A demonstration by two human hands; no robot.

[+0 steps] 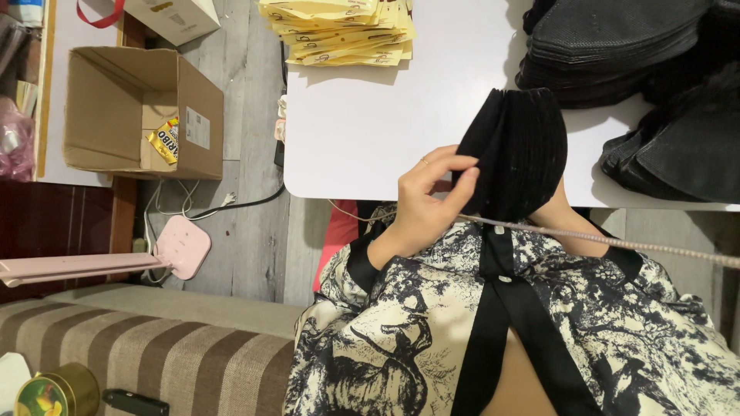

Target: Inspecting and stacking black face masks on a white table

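Here, the left hand (425,202) pinches the near-left edge of a stack of black masks (518,150), thumb and fingers closed on the outermost layers. The stack stands on edge at the near rim of the white desk (370,123), fanned slightly at the top. The right hand is hidden behind the stack; only its wrist and forearm show at the near right, so I cannot tell whether it is closed or apart. A thin ring sits on one finger of the left hand.

A beaded cord (617,240) runs from just below the stack toward the right edge of view, over the patterned black-and-cream shirt (401,323).

On the desk, far right: piles of black masks (640,46), flat, well apart from the held stack. Far centre: a pile of yellow packets (339,31).

Off the desk, on the floor to the left: an open cardboard box (142,112) lying on its side with a small yellow wrapper (164,140) at its mouth. Nearer, a pink lamp (116,258). Near left: a striped sofa (154,347) with a round gold tin (58,393) on it.
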